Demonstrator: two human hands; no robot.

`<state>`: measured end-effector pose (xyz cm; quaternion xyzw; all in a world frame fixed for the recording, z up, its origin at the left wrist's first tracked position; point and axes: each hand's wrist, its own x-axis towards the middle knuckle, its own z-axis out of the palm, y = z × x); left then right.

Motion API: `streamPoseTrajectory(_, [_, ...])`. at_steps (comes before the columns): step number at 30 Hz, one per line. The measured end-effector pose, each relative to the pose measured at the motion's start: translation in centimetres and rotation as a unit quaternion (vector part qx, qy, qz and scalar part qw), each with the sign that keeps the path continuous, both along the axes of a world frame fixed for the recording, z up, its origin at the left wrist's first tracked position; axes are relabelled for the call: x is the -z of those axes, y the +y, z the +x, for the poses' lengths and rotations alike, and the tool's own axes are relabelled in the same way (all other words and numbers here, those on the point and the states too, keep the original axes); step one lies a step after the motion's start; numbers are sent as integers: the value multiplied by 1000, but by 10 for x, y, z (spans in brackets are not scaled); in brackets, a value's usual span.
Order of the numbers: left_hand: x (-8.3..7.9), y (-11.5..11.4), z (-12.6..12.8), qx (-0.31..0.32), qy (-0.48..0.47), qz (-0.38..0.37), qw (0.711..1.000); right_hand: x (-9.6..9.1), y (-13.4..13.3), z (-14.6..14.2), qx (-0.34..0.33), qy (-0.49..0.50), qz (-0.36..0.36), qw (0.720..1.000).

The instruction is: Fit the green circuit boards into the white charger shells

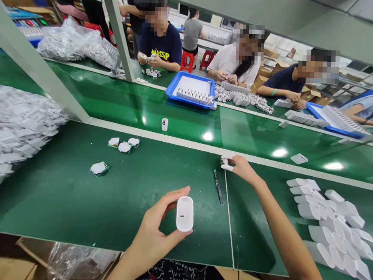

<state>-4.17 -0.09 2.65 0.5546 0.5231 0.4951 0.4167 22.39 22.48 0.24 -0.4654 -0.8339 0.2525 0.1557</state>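
Observation:
My left hand (155, 226) grips a white, rounded plastic charger housing (184, 214) by its sides, between thumb and fingers. A small dark slot shows inside its hollow. Farther right, my right hand (239, 165) has white covers on its fingertips. It pinches what looks like a small circuit board (223, 161), mostly hidden by the fingers, at the bench's far edge. Black tweezers (218, 187) lie on the green mat just left of that hand. Several circuit boards with white tops (124, 147) rest to the left, one board (99, 168) apart from the others.
Many white housings (330, 226) lie at right, and a heap of white parts (18, 130) at far left. Beyond a pale rail, the green belt (114, 96) carries one housing (164, 124) and a flat white piece (299, 158). Co-workers sit opposite near a blue tray (190, 100).

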Motion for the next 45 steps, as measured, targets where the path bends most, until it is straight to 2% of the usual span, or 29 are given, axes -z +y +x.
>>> streamPoseTrajectory(4, [-1, -3, 2, 1, 28, 76, 997, -24, -91, -25, -10, 171, 6, 985])
streamPoseTrajectory(5, [-1, -4, 4, 0, 32, 86, 996, -32, -117, -34, -24, 223, 11, 974])
streamPoseTrajectory(7, [-1, -7, 7, 3, 29, 99, 995, -48, -160, -50, -78, 351, 34, 933])
streamPoseTrajectory(9, [-1, -10, 10, 13, 19, 107, 994, -59, -187, -64, -95, 401, 71, 908])
streamPoseTrajectory(10, [-2, -12, 11, 19, 16, 109, 994, -61, -194, -69, -89, 403, 93, 906])
streamPoseTrajectory(13, [-4, -16, 13, 26, 16, 112, 993, -59, -201, -79, -64, 408, 142, 899])
streamPoseTrajectory(17, [-9, -20, 14, 12, 12, 110, 994, -54, -202, -82, -52, 413, 165, 894])
streamPoseTrajectory(23, [-15, -26, 18, -5, 2, 107, 994, -64, -205, -88, -80, 379, 206, 899])
streamPoseTrajectory(26, [-16, -26, 17, -5, -1, 122, 993, -64, -206, -91, -89, 379, 209, 897])
streamPoseTrajectory(34, [-13, -20, 11, 40, 22, 156, 987, -54, -210, -93, -86, 397, 200, 892])
streamPoseTrajectory(45, [-11, -20, 10, 33, 44, 173, 983, -52, -211, -98, -61, 380, 205, 900])
